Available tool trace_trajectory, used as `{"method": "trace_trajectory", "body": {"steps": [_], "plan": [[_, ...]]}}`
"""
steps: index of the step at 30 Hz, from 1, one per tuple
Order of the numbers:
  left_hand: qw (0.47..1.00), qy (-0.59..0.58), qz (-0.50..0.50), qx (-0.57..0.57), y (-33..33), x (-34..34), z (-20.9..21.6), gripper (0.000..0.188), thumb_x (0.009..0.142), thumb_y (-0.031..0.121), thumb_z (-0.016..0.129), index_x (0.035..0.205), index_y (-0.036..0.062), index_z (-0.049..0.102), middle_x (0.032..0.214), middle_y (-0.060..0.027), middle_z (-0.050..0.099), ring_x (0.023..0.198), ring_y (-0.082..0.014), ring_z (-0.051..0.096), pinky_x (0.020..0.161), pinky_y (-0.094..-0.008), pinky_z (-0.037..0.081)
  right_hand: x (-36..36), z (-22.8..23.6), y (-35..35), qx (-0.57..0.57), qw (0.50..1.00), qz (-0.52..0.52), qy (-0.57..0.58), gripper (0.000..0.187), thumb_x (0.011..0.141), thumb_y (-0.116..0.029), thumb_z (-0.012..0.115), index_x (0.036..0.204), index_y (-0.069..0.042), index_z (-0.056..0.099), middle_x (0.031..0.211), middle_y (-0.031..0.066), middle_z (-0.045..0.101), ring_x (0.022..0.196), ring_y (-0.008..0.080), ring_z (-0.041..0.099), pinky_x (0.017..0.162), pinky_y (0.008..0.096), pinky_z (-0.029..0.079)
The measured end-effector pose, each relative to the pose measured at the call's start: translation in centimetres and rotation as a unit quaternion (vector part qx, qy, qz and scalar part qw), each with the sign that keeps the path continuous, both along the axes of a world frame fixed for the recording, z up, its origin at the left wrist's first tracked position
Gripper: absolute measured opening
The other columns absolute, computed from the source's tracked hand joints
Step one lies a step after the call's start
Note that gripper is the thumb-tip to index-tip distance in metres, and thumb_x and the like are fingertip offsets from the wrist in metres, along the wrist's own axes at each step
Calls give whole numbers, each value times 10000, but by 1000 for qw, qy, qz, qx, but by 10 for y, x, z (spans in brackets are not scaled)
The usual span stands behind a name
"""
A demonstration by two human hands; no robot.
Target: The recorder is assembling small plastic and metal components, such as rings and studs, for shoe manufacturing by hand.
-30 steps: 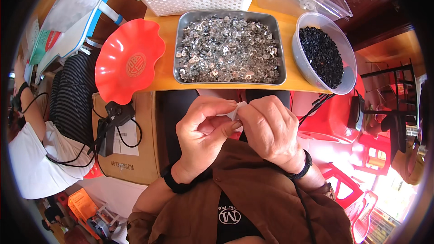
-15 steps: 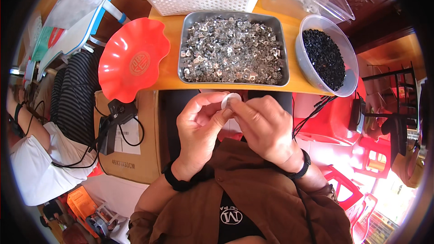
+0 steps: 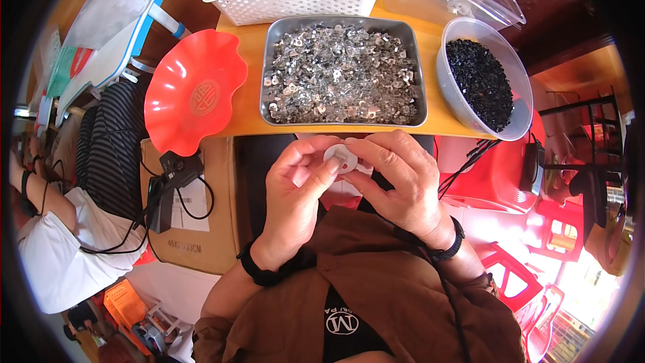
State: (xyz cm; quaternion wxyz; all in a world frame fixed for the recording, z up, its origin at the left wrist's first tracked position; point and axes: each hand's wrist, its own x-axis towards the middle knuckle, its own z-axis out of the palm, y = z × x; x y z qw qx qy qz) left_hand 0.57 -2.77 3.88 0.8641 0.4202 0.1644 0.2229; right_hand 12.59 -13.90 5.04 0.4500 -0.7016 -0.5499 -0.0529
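In front of my chest, just off the table's near edge, a small round white plastic piece [image 3: 342, 155] is held between my two hands. My left hand [image 3: 293, 195] pinches it, the thumb lying on its face. From the other side, the fingertips of my right hand [image 3: 404, 178] grip its edge. The disc's broad face shows, with a raised middle partly covered by my thumb. Beyond my hands sits a metal tray [image 3: 349, 125] heaped with small clear and shiny metal pieces [image 3: 342, 74].
Right of the tray stands a clear bowl [image 3: 463, 109] of small black pieces [image 3: 478, 84]. A red scalloped dish [image 3: 195, 87] is at left. Behind are a white perforated basket [image 3: 295, 8] and a clear bin [image 3: 430, 3]. A cardboard box [image 3: 191, 228] and another person's sleeve [image 3: 67, 249] are lower left.
The white disc has turned to show more of its face. My right hand's fingers have shifted from covering it to its right edge, and my left thumb now lies across it.
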Motion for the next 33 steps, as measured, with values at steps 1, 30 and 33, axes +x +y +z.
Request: {"method": "trace_trajectory", "body": {"steps": [1,30,33], "plan": [[1000,1,0,0,0,0,0,208,903,36,584,1099,-17,537,1044,-125,615,963,-198,621,804,-353,565,-1,1,0,0,1000,0,1,400,640,-24,784,1019,-39,656,911,71,623,715,186,614,591,291,511],[999,35,-30,2,6,-5,9,342,971,204,465,1169,-67,527,1064,-187,607,900,-296,650,753,-435,576,4,-7,-3,7,994,12,105,401,612,-92,792,994,-90,671,905,66,656,750,250,635,656,338,523],[998,44,-34,13,7,-5,8,331,971,205,466,1143,-67,544,1033,-180,615,849,-258,651,729,-413,575,4,-6,-5,9,994,17,105,408,607,-90,795,996,-84,671,928,70,664,770,254,639,662,340,525]]}}
